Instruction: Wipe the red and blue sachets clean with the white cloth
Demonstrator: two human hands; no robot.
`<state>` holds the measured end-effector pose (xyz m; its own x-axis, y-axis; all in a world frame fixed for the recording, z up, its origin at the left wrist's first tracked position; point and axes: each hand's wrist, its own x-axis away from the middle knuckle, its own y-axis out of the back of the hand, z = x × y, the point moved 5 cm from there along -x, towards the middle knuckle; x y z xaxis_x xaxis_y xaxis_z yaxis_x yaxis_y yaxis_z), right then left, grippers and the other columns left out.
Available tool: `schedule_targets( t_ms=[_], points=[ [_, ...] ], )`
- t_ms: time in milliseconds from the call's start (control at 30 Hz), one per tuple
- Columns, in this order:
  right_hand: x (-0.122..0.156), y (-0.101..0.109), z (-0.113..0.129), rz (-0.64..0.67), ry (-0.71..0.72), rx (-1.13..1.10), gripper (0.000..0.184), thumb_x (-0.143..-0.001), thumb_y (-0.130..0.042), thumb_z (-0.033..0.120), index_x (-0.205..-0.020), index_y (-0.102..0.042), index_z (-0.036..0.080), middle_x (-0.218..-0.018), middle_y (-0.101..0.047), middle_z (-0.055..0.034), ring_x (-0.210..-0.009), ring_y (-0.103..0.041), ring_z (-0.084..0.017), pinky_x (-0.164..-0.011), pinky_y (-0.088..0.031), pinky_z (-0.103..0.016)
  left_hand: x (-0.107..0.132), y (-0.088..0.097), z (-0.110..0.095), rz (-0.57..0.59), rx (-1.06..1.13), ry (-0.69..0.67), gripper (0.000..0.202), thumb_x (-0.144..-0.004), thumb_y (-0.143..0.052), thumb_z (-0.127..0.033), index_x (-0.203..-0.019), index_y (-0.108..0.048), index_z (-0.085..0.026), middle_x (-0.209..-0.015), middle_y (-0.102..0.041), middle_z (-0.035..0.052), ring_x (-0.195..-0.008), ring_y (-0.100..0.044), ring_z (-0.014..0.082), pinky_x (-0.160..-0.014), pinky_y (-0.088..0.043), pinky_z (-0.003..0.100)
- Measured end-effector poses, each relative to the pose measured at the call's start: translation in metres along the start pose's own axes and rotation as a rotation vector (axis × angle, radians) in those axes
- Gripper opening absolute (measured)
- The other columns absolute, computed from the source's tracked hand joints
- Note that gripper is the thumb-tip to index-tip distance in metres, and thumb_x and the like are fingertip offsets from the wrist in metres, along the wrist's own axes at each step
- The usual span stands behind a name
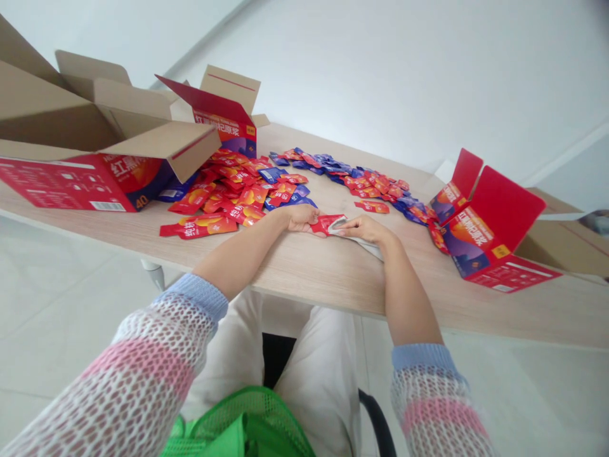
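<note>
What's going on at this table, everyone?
A seated person's left hand and right hand hold a red sachet above a wooden table. Loose red and blue sachets lie spread across the table, between open red cartons.

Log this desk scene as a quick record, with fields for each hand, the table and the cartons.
Left hand: holding one end of a red sachet
Right hand: holding its other end, above a silvery-white piece
Table: light wood, with a heap of red sachets and a band of blue and red sachets
Cartons: open red cartons at left, back, right
</note>
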<state>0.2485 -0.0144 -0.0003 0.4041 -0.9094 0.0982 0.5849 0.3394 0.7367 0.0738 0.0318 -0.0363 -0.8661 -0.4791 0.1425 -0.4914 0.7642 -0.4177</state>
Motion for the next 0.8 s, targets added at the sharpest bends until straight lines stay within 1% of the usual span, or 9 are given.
schedule_targets(
  t_ms=[133, 200, 333, 433, 500, 600, 667, 733, 800],
  points=[
    [0.010, 0.022, -0.034, -0.133, -0.161, 0.070, 0.041, -0.068, -0.073, 0.048, -0.099, -0.075, 0.021, -0.098, -0.073, -0.0023, -0.088, -0.065, -0.023, -0.083, -0.048, -0.031, 0.001, 0.002, 0.000, -0.035, 0.026, 0.016, 0.048, -0.078, -0.039, 0.012, -0.121, -0.054, -0.004, -0.098, -0.069, 0.0171, -0.090, -0.069, 0.0228, -0.087, -0.053, 0.043],
    [0.013, 0.030, -0.047, -0.195, -0.228, 0.108, 0.040, -0.069, -0.073, 0.046, -0.099, -0.075, 0.020, -0.095, -0.074, -0.0027, -0.085, -0.065, -0.022, -0.080, -0.049, -0.030, 0.003, 0.001, -0.001, -0.041, 0.039, 0.026, 0.050, -0.078, -0.038, 0.012, -0.123, -0.052, -0.004, -0.100, -0.069, 0.0175, -0.091, -0.069, 0.0230, -0.088, -0.053, 0.043],
    [0.016, 0.039, -0.059, -0.288, -0.323, 0.221, 0.036, -0.073, -0.071, 0.044, -0.102, -0.074, 0.022, -0.095, -0.074, -0.0031, -0.082, -0.065, -0.020, -0.076, -0.048, -0.028, 0.005, 0.000, -0.002, -0.076, 0.073, 0.062, 0.052, -0.079, -0.035, 0.013, -0.125, -0.050, -0.004, -0.104, -0.068, 0.0185, -0.093, -0.068, 0.0228, -0.088, -0.053, 0.042],
    [0.023, 0.048, -0.062, -0.376, -0.406, 0.342, 0.032, -0.075, -0.070, 0.045, -0.098, -0.076, 0.024, -0.092, -0.074, -0.0042, -0.080, -0.065, -0.020, -0.074, -0.047, -0.027, 0.005, 0.002, -0.002, -0.118, 0.100, 0.092, 0.054, -0.078, -0.032, 0.015, -0.126, -0.050, -0.003, -0.105, -0.067, 0.0191, -0.094, -0.068, 0.0224, -0.087, -0.054, 0.040],
    [0.028, 0.054, -0.058, -0.459, -0.425, 0.399, 0.031, -0.076, -0.068, 0.047, -0.097, -0.076, 0.025, -0.093, -0.074, -0.0046, -0.081, -0.065, -0.020, -0.073, -0.047, -0.027, 0.004, 0.003, -0.001, -0.134, 0.112, 0.106, 0.055, -0.077, -0.031, 0.015, -0.126, -0.049, -0.003, -0.106, -0.067, 0.0197, -0.095, -0.068, 0.0226, -0.087, -0.055, 0.040],
    [0.029, 0.056, -0.040, -0.569, -0.340, 0.418, 0.035, -0.080, -0.062, 0.053, -0.100, -0.075, 0.027, -0.095, -0.073, -0.0038, -0.084, -0.065, -0.022, -0.074, -0.046, -0.029, 0.003, 0.005, -0.001, -0.137, 0.127, 0.112, 0.054, -0.078, -0.032, 0.015, -0.126, -0.049, -0.003, -0.108, -0.066, 0.0201, -0.095, -0.068, 0.0234, -0.087, -0.055, 0.041],
    [0.024, 0.052, -0.020, -0.619, -0.233, 0.403, 0.038, -0.082, -0.058, 0.055, -0.104, -0.074, 0.028, -0.098, -0.072, -0.0031, -0.086, -0.064, -0.023, -0.074, -0.045, -0.030, 0.002, 0.007, 0.000, -0.134, 0.135, 0.112, 0.055, -0.077, -0.032, 0.015, -0.126, -0.048, -0.004, -0.108, -0.066, 0.0193, -0.095, -0.068, 0.0233, -0.088, -0.054, 0.042],
    [0.018, 0.043, 0.003, -0.645, -0.117, 0.390, 0.039, -0.084, -0.055, 0.056, -0.107, -0.073, 0.028, -0.099, -0.072, -0.0026, -0.088, -0.063, -0.023, -0.075, -0.044, -0.031, 0.001, 0.008, 0.001, -0.133, 0.142, 0.113, 0.056, -0.077, -0.032, 0.015, -0.127, -0.048, -0.005, -0.108, -0.066, 0.0185, -0.095, -0.068, 0.0229, -0.088, -0.054, 0.042],
    [0.012, 0.031, 0.023, -0.656, -0.048, 0.388, 0.041, -0.085, -0.054, 0.056, -0.107, -0.073, 0.028, -0.097, -0.071, -0.0033, -0.088, -0.062, -0.024, -0.075, -0.043, -0.031, 0.000, 0.009, 0.001, -0.137, 0.145, 0.118, 0.055, -0.078, -0.031, 0.015, -0.127, -0.048, -0.005, -0.107, -0.066, 0.0180, -0.095, -0.068, 0.0223, -0.089, -0.054, 0.041]
  ],
)
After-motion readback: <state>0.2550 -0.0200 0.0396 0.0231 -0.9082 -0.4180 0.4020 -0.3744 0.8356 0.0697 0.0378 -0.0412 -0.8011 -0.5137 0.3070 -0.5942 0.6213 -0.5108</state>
